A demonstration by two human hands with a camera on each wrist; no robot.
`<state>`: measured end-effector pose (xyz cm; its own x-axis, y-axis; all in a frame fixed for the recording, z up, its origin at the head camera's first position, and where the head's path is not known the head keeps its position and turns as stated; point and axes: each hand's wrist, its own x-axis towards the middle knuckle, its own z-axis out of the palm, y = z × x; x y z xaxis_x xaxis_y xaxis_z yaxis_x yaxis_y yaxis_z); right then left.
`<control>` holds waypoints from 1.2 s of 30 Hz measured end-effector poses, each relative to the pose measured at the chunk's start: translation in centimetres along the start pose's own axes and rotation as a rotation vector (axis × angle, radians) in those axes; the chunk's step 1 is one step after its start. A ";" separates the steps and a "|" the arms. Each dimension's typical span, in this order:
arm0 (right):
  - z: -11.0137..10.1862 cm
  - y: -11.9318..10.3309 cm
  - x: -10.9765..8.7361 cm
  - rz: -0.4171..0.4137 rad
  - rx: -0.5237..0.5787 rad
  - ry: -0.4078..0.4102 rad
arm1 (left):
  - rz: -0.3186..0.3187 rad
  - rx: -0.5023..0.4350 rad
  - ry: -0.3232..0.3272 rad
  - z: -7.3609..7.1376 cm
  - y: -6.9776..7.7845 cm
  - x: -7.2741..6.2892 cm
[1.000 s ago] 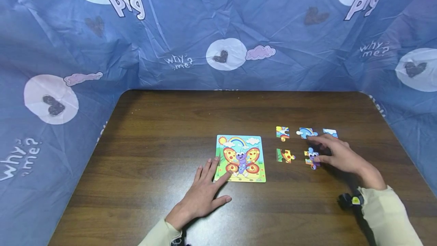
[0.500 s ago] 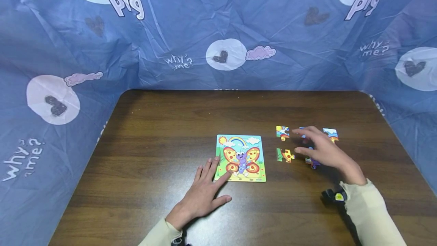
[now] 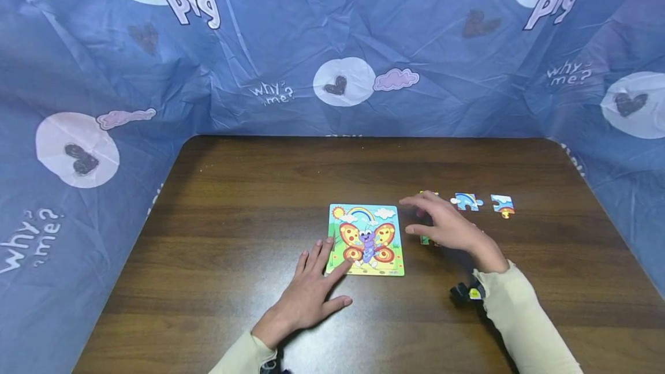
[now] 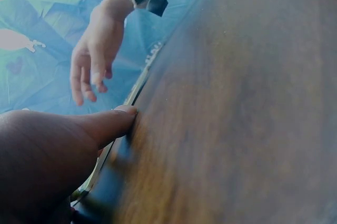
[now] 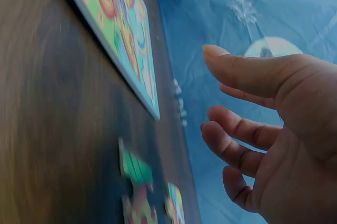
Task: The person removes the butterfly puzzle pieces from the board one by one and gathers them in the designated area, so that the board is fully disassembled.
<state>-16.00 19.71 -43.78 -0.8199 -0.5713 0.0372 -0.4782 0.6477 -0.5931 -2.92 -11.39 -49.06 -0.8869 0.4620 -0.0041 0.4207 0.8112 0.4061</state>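
A square butterfly puzzle board (image 3: 366, 238) lies on the brown wooden table. My left hand (image 3: 303, 296) rests with fingers spread on its lower left corner and the tabletop. Just right of the board, my right hand (image 3: 449, 224) hovers with loosely bent fingers and nothing between them, as the right wrist view confirms. Under it, a green-and-red puzzle piece (image 5: 136, 168) and a sun piece are mostly covered in the head view; the purple-faced piece is hidden. A rainbow piece (image 3: 467, 201) and a cloud piece (image 3: 502, 203) lie to the right.
The dark wooden table (image 3: 249, 189) has rounded back corners. Blue printed cloth (image 3: 291, 27) hangs around its back and sides. A dark band with a yellow patch (image 3: 467, 293) is worn at the right wrist.
My right hand has moved left from over the rainbow and purple-faced pieces to beside the board, passing above the pieces. The left hand, the board and the visible pieces have stayed put.
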 end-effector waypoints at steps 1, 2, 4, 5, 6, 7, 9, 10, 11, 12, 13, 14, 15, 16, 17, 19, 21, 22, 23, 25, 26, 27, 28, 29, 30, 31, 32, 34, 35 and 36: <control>0.3 -0.3 0.3 -0.002 0.008 -0.007 | 0.000 0.001 -0.001 0.0 0.0 0.0; 0.6 -0.5 0.5 -0.004 0.015 -0.013 | 0.000 0.002 -0.002 0.0 0.0 0.0; 1.1 -1.0 1.0 -0.014 0.031 -0.026 | 0.000 -0.001 -0.004 0.0 -0.1 0.1; 1.3 -1.2 1.1 -0.019 0.038 -0.036 | 0.001 -0.002 -0.005 0.0 -0.1 0.1; 1.5 -1.4 1.3 -0.025 0.049 -0.045 | 0.002 -0.003 -0.005 0.0 0.0 0.1; 1.7 -1.6 1.4 -0.032 0.053 -0.054 | 0.003 -0.004 -0.005 0.0 0.0 0.1; 2.2 -1.8 1.6 -0.046 0.052 -0.070 | 0.005 -0.006 -0.004 0.0 0.0 0.2; 2.4 -1.8 1.7 -0.050 0.048 -0.079 | 0.007 -0.006 -0.003 0.0 0.0 0.2; 2.5 -1.9 1.8 -0.051 0.043 -0.086 | 0.007 -0.004 -0.003 -0.1 0.0 0.2; 2.7 -1.9 1.9 -0.053 0.038 -0.092 | 0.008 -0.003 -0.002 -0.1 0.0 0.2; 2.9 -1.9 1.9 -0.053 0.031 -0.098 | 0.008 -0.002 -0.002 -0.1 0.0 0.2; 3.0 -1.9 2.0 -0.054 0.023 -0.103 | 0.009 -0.001 -0.002 -0.1 0.0 0.2; 3.1 -2.0 2.0 -0.053 0.019 -0.107 | 0.009 0.000 -0.003 -0.1 0.0 0.2; 3.3 -2.0 2.0 -0.056 0.016 -0.110 | 0.009 0.001 -0.003 -0.1 0.0 0.2; 3.4 -2.0 2.1 -0.057 0.017 -0.114 | 0.009 0.002 -0.003 -0.1 -0.1 0.2; 3.6 -2.0 2.1 -0.054 0.014 -0.125 | 0.008 0.004 -0.003 -0.1 -0.1 0.2; 3.9 -2.1 2.2 -0.051 0.010 -0.135 | 0.006 0.006 -0.005 -0.1 -0.1 0.2; 4.0 -2.1 2.3 -0.049 0.006 -0.142 | 0.004 0.007 -0.006 -0.1 -0.1 0.1; 4.1 -2.1 2.3 -0.046 0.002 -0.150 | 0.003 0.009 -0.008 -0.1 -0.1 0.1; 4.3 -2.2 2.3 -0.046 -0.013 -0.164 | 0.000 0.010 -0.011 -0.1 -0.1 0.1; 4.4 -2.3 2.3 -0.047 -0.018 -0.171 | 0.000 0.008 -0.011 -0.1 -0.1 0.1; 4.5 -2.3 2.3 -0.047 -0.024 -0.177 | 0.000 0.009 -0.011 -0.1 -0.1 0.1; 4.6 -2.4 2.3 -0.047 -0.028 -0.183 | 0.000 0.008 -0.010 -0.1 -0.1 0.1; 4.6 -2.5 2.3 -0.047 -0.034 -0.188 | 0.001 0.007 -0.009 -0.1 -0.1 0.1; 4.7 -2.5 2.2 -0.050 -0.040 -0.192 | 0.001 0.007 -0.009 0.0 -0.1 0.1; 4.8 -2.5 2.3 -0.053 -0.041 -0.195 | 0.001 0.006 -0.008 0.0 -0.1 0.1; 4.9 -2.5 2.3 -0.056 -0.043 -0.197 | 0.002 0.006 -0.007 0.0 -0.1 0.1; 5.0 -2.4 2.3 -0.068 -0.046 -0.199 | 0.002 0.008 -0.006 0.0 -0.1 0.0; 5.1 -2.3 2.3 -0.073 -0.047 -0.200 | 0.002 0.009 -0.007 0.1 -0.1 0.0; 5.1 -2.3 2.3 -0.078 -0.046 -0.203 | 0.002 0.009 -0.007 0.1 -0.1 0.0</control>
<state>-15.23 14.32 -46.46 -0.7018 -0.7074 -0.0835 -0.5558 0.6171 -0.5570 -2.95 -11.40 -49.15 -0.8846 0.4663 -0.0097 0.4244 0.8135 0.3976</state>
